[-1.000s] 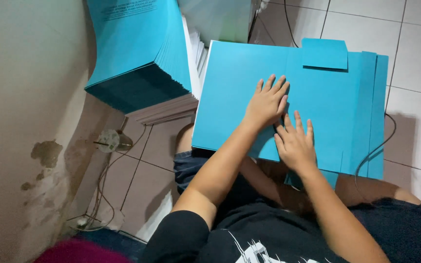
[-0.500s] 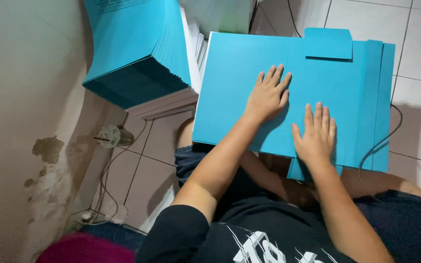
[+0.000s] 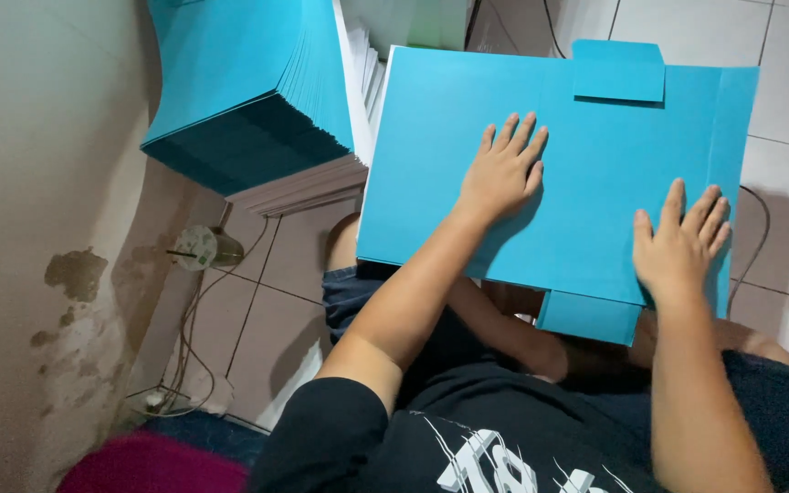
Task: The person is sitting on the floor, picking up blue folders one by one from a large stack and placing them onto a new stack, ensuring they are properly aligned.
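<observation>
Here, both grips are released: the left hand (image 3: 502, 173) and right hand (image 3: 679, 245) press flat on the blue card folder (image 3: 586, 164) across the lap, apparently flattening it; a stack of blue sheets (image 3: 239, 91) stands far left.

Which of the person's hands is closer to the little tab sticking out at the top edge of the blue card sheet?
The left. The left hand lies flat mid-sheet, just below and left of the top tab. The right hand presses the blue card sheet near its right edge, lower down and farther from that tab.
</observation>
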